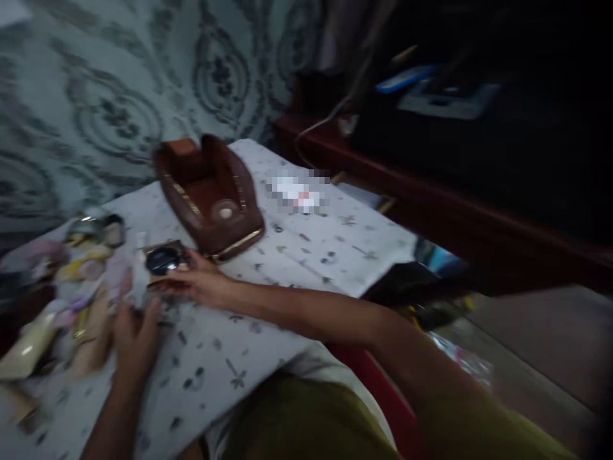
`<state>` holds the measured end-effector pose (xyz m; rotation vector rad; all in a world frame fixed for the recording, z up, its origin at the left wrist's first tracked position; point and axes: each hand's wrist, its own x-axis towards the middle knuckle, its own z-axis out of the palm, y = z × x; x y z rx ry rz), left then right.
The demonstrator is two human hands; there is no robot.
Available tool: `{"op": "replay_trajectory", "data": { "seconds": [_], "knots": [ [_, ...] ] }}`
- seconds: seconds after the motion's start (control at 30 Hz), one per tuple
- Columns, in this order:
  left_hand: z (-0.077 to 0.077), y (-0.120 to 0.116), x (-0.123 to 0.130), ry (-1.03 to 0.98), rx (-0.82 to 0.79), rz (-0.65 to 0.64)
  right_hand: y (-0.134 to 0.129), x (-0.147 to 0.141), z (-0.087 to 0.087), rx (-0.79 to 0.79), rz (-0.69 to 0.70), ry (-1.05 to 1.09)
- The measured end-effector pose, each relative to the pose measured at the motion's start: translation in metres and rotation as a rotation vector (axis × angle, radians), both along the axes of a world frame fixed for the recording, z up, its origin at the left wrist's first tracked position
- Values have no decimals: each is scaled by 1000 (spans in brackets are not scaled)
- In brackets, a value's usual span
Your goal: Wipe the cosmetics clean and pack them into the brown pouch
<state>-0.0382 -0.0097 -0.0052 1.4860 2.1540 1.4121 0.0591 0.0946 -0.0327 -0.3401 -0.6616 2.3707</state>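
My right hand [204,279] grips a flat, square, gold-brown compact-like case [149,276] with a round dark disc on top, held just over the cloth. To its left is my left hand [135,329], with thumb and fingers apart and nothing seen in it. It is beside a pile of bottles and tubes, closest to a beige tube [93,338]; blur hides whether they touch. Beyond my right hand stands a brown bag [232,233], its zipped top wide open and its reddish-brown inside showing.
A patterned white cloth [306,268] covers the table, against a patterned wall [119,108]. Jumbled at the left are several cosmetics, including a cream tube [29,345] and a yellow item [86,263]. A blurred-out white item [297,191] lies behind. Dark wooden furniture [383,185] borders the right.
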Motion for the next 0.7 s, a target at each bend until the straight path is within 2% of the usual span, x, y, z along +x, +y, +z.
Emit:
{"op": "replay_trajectory", "data": {
  "seconds": [0.13, 0.37, 0.53, 0.7],
  "knots": [
    [-8, 0, -12, 23, 70, -55, -3, 10, 10, -32, 55, -9],
    [-2, -2, -14, 6, 131, -81, -4, 7, 9, -58, -67, -96],
    [3, -4, -17, -52, 185, -25, -1, 8, 7, 23, -96, -147],
    [3, -2, -22, -174, 236, 51, -5, 12, 12, 8, -14, -162]
  ]
}}
